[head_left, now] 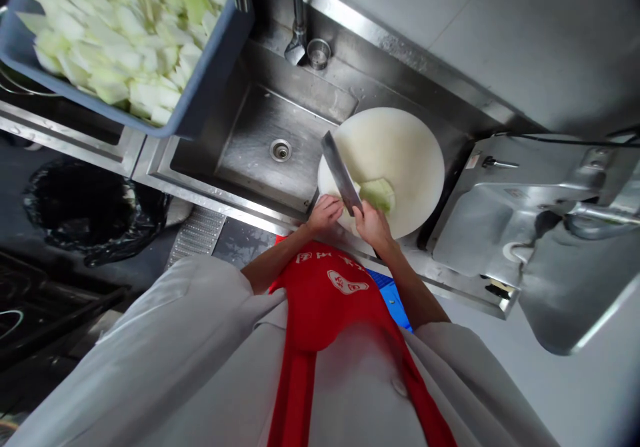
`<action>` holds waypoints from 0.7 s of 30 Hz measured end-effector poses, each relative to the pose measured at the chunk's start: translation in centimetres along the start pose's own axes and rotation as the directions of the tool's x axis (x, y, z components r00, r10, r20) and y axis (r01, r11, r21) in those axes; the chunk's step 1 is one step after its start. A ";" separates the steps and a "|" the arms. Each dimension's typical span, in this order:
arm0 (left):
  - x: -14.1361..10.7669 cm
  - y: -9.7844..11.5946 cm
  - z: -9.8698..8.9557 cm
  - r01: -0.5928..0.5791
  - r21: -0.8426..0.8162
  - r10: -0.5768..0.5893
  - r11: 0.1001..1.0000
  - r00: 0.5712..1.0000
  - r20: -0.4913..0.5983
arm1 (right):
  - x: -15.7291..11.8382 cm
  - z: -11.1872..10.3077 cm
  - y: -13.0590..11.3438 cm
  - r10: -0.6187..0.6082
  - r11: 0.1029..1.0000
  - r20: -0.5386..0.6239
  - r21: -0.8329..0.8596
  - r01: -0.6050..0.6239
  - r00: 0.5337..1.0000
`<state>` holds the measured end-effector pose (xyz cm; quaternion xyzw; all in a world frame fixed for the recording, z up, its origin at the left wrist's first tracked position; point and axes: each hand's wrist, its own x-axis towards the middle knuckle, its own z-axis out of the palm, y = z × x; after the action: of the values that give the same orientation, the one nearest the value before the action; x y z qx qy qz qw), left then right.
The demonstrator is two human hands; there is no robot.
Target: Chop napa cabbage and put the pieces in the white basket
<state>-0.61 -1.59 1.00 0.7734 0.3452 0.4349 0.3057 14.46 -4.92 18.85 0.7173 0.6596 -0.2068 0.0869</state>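
Observation:
My right hand (373,226) is wrapped round the handle of a cleaver (339,168). The broad blade slants up and left over a round white cutting board (405,140). Just left of the blade, my left hand (326,214) rests at the board's near edge, its fingers curled over a pale green piece of cabbage that they mostly hide. Another pale green cabbage piece (381,195) lies on the board, right of the blade and just beyond my right hand.
Below the board's left side is a steel sink (250,147) with a drain and a tap (296,47). A blue-grey bin (175,124) heaped with cut cabbage (130,34) stands upper left. A black-lined bin (85,200) is below it. A steel machine (500,214) stands right.

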 end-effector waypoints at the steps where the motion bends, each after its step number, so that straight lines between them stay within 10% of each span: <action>1: 0.3 0.5 -0.4 0.008 -0.001 -0.008 1.000 1.000 -0.011 | -0.7 -0.6 0.7 0.001 1.000 -0.062 0.000 -0.001 0.998; 7: 4.4 6.6 -6.4 0.014 -0.010 -0.017 1.000 0.899 -0.437 | -5.5 -1.6 5.1 0.024 0.999 -0.432 -0.018 -0.036 0.901; 10: 7.1 10.2 -8.9 -0.153 0.018 0.144 0.988 0.877 -0.459 | -6.8 -1.0 6.3 0.061 0.993 -0.498 -0.059 -0.104 0.865; 13: 9.1 12.9 -9.1 -0.339 0.118 0.349 0.933 0.934 -0.079 | -7.0 -1.1 6.1 0.058 0.985 -0.420 -0.122 -0.119 0.906; 17: 9.8 13.9 -9.1 -0.454 0.256 0.277 0.853 0.811 0.516 | -6.0 -2.9 3.1 -0.067 0.985 -0.256 -0.172 0.023 0.964; 21: 8.8 12.2 -13.1 -0.459 0.393 0.111 0.797 0.750 0.652 | -3.6 -5.1 -1.9 -0.277 0.942 -0.168 -0.240 0.233 0.946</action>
<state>-5.53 0.72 20.20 0.9680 0.2088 0.0980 0.0993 13.33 -5.92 25.21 0.6288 0.7712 -0.0700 0.0706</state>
